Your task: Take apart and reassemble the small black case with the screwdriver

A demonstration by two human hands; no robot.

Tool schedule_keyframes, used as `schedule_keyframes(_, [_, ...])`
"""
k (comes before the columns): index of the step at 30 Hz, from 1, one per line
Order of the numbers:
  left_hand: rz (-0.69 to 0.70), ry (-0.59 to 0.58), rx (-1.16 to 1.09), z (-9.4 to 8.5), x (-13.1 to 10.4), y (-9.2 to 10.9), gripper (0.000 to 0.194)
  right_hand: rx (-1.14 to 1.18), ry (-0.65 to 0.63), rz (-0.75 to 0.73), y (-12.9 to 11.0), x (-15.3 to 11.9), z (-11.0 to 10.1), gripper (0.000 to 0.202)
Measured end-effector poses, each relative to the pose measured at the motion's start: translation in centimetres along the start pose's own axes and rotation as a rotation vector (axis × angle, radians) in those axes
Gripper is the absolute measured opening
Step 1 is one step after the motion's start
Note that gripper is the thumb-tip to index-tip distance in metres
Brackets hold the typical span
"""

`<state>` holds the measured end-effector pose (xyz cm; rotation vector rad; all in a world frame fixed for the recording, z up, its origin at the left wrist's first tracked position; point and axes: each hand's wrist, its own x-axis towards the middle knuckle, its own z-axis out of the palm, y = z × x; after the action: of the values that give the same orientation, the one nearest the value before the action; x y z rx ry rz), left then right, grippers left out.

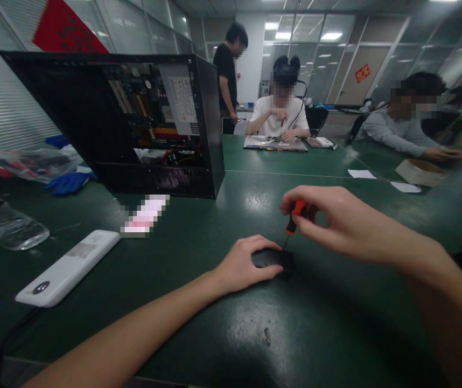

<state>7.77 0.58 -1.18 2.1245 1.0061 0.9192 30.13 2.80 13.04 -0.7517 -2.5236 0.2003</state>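
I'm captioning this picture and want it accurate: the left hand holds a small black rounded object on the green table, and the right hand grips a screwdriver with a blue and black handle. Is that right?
Not quite: in the head view, the right hand grips a red and black screwdriver, not a blue and black one. The rest is right.

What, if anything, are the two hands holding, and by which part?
The right hand holds a screwdriver by its red-and-black handle; the left hand holds a dark object by its long sides.
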Motion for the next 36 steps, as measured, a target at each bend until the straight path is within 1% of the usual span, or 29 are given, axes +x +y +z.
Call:
schedule_keyframes(1, [-0.003, 0.001, -0.001, 0.0, 0.0, 0.0, 0.033, -0.015, -0.072, -0.018, -0.4, 0.4, -0.5, 0.011])
schedule_keyframes(2, [-0.007, 0.003, -0.004, 0.1, 0.0, 0.0, 0.034, -0.051, -0.119, -0.029, -0.8, 0.7, -0.7, 0.005])
schedule_keyframes(3, [-0.01, 0.006, -0.009, 0.1, -0.1, -0.1, 0.034, -0.102, -0.139, -0.033, -1.2, 1.0, -0.7, 0.003])
schedule_keyframes(4, [-0.012, 0.01, -0.015, 0.2, -0.1, -0.1, 0.035, -0.162, -0.138, -0.03, -1.4, 1.2, -0.4, 0.011])
schedule_keyframes(7, [-0.031, 0.018, -0.027, 0.3, -0.3, -0.2, 0.036, -0.348, -0.067, 0.019, -1.4, 1.4, 1.0, 0.032])
schedule_keyframes(9, [-0.063, 0.029, -0.012, 0.3, -0.4, -0.2, 0.036, -0.472, -0.004, 0.076, -0.8, 1.3, 1.6, 0.037])
schedule_keyframes(11, [-0.096, 0.044, 0.008, 0.3, -0.5, 0.0, 0.038, -0.551, 0.024, 0.123, -0.4, 0.8, 1.3, 0.035])
schedule_keyframes(12, [-0.111, 0.048, 0.014, 0.3, -0.5, 0.1, 0.039, -0.548, 0.002, 0.131, -0.3, 0.6, 0.8, 0.031])
schedule_keyframes(13, [-0.124, 0.047, 0.016, 0.2, -0.5, 0.2, 0.039, -0.507, -0.046, 0.124, -0.4, 0.4, 0.2, 0.023])
schedule_keyframes(15, [-0.144, 0.04, 0.012, 0.1, -0.5, 0.4, 0.038, -0.343, -0.207, 0.073, -1.0, -0.1, -1.1, 0.004])
schedule_keyframes(17, [-0.149, 0.036, 0.004, 0.1, -0.4, 0.5, 0.037, -0.194, -0.354, 0.023, -1.7, -0.3, -1.8, 0.016])
schedule_keyframes(18, [-0.146, 0.036, 0.0, 0.1, -0.4, 0.5, 0.037, -0.178, -0.382, 0.02, -2.1, -0.3, -1.8, 0.016])
schedule_keyframes(19, [-0.142, 0.037, -0.003, 0.1, -0.4, 0.4, 0.037, -0.21, -0.376, 0.044, -2.2, -0.3, -1.6, 0.012])
schedule_keyframes(20, [-0.138, 0.039, -0.004, 0.1, -0.4, 0.4, 0.037, -0.283, -0.341, 0.092, -2.3, -0.2, -1.3, 0.009])
schedule_keyframes(22, [-0.127, 0.042, -0.004, 0.1, -0.5, 0.2, 0.038, -0.471, -0.245, 0.223, -2.2, 0.1, -0.7, 0.023])
schedule_keyframes(23, [-0.122, 0.045, -0.002, 0.1, -0.5, 0.2, 0.039, -0.535, -0.221, 0.274, -2.0, 0.2, -0.5, 0.026])
schedule_keyframes(24, [-0.117, 0.044, 0.0, 0.1, -0.5, 0.1, 0.039, -0.549, -0.222, 0.288, -1.8, 0.3, -0.6, 0.025])
schedule_keyframes(26, [-0.111, 0.036, 0.007, 0.0, -0.5, 0.2, 0.038, -0.425, -0.286, 0.208, -1.5, 0.4, -1.1, 0.01])
schedule_keyframes(27, [-0.109, 0.03, 0.009, -0.1, -0.5, 0.2, 0.038, -0.324, -0.327, 0.142, -1.4, 0.3, -1.5, 0.013])
schedule_keyframes(28, [-0.108, 0.026, 0.01, -0.1, -0.5, 0.3, 0.037, -0.23, -0.364, 0.081, -1.4, 0.2, -1.9, 0.02])
schedule_keyframes(29, [-0.108, 0.022, 0.01, -0.2, -0.5, 0.3, 0.036, -0.167, -0.387, 0.044, -1.4, 0.0, -2.2, 0.023])
schedule_keyframes(30, [-0.108, 0.021, 0.01, -0.2, -0.5, 0.3, 0.036, -0.148, -0.394, 0.04, -1.3, -0.1, -2.4, 0.023])
schedule_keyframes(32, [-0.107, 0.023, 0.011, -0.2, -0.5, 0.3, 0.036, -0.242, -0.343, 0.127, -1.1, -0.3, -2.2, 0.019])
schedule_keyframes(34, [-0.097, 0.029, 0.018, -0.2, -0.5, 0.2, 0.037, -0.403, -0.264, 0.262, -0.6, -0.3, -1.9, 0.033])
schedule_keyframes(35, [-0.091, 0.03, 0.023, -0.1, -0.5, 0.1, 0.037, -0.453, -0.241, 0.307, -0.2, -0.4, -1.8, 0.037])
schedule_keyframes(36, [-0.087, 0.03, 0.029, -0.1, -0.5, 0.0, 0.038, -0.461, -0.237, 0.312, 0.1, -0.4, -1.8, 0.036])
